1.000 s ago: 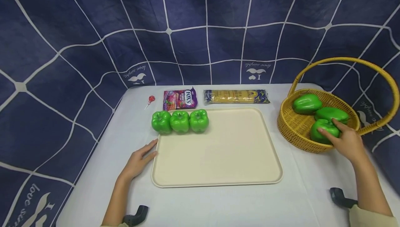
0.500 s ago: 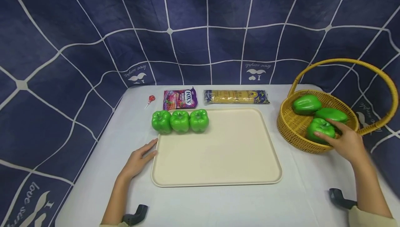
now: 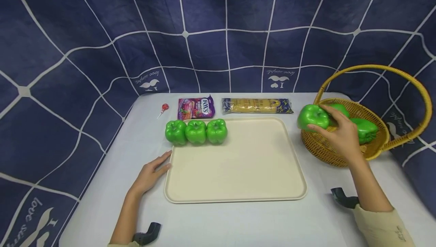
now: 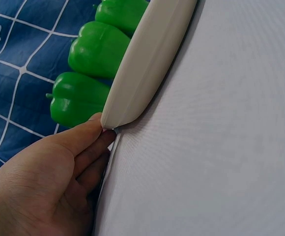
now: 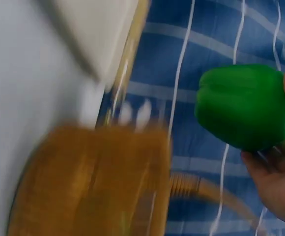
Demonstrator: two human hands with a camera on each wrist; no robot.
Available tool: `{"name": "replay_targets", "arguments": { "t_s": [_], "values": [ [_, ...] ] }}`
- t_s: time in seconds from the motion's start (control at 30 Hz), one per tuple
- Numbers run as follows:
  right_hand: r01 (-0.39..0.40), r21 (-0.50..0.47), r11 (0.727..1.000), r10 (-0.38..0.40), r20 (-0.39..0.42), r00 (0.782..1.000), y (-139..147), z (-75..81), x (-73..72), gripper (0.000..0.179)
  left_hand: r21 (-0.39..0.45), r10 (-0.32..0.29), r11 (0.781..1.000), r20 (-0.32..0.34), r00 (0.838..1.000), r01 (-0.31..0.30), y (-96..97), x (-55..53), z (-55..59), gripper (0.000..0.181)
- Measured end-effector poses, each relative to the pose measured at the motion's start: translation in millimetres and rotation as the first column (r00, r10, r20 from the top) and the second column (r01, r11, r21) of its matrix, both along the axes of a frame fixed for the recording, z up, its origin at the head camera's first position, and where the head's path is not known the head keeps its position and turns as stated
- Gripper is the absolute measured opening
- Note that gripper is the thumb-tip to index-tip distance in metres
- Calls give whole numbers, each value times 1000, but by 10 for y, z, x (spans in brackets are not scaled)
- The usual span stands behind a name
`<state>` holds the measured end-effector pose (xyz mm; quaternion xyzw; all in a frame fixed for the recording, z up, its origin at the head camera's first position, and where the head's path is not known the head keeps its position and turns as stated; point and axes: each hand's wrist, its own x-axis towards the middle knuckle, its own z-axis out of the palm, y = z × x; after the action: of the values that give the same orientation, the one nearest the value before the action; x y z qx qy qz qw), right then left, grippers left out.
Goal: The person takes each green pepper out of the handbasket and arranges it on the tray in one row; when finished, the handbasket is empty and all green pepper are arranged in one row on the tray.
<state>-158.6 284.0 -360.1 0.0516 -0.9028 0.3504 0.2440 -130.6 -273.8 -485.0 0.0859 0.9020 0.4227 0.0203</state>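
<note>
My right hand (image 3: 341, 135) holds a green bell pepper (image 3: 312, 117) above the left rim of the yellow wicker basket (image 3: 318, 149). In the right wrist view, thumb and fingers grip the stem end of that bell pepper (image 5: 243, 105). Two more green peppers, one (image 3: 365, 129) partly behind my wrist and another (image 3: 340, 108) mostly hidden, lie in the basket. Three green bell peppers, the middle one (image 3: 196, 132) among them, line the cream tray's (image 3: 238, 171) far left edge. My left hand (image 3: 148, 177) rests on the table, fingertips touching the tray's left edge.
Behind the tray lie a purple Fox's candy bag (image 3: 196, 107) and a yellow pasta packet (image 3: 257, 105). A red lollipop (image 3: 165, 107) is farther left. The basket's tall handle (image 3: 381, 66) arches over its right side. A blue checked cloth (image 3: 218, 31) hangs behind.
My right hand has lifted the bell pepper out of the basket and carried it left, above the rim. A pepper in the basket has shifted. My left hand has stayed in place.
</note>
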Motion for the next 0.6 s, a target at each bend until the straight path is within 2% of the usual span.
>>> {"name": "replay_targets", "arguments": {
  "t_s": [0.13, 0.3, 0.43, 0.6],
  "values": [
    [-176, -11, 984, 176, 30, 984, -463, -49, -172, 73, 2, 8, 1000, 12, 1000, -8, 7, 1, 4, 51],
    [-367, 33, 930, 364, 76, 928, -971, -205, -347, 74, 2, 18, 1000, 18, 1000, -18, 13, 1, 2, 51],
    [-430, 59, 901, 420, 127, 898, -1207, -349, -469, 70, 0, 15, 1000, 11, 1000, -15, 11, 2, -5, 50],
    [-453, 18, 891, 441, 201, 875, -1330, -517, -569, 67, 5, 13, 1000, 12, 1000, -14, 12, 7, -9, 50]
  ]
}}
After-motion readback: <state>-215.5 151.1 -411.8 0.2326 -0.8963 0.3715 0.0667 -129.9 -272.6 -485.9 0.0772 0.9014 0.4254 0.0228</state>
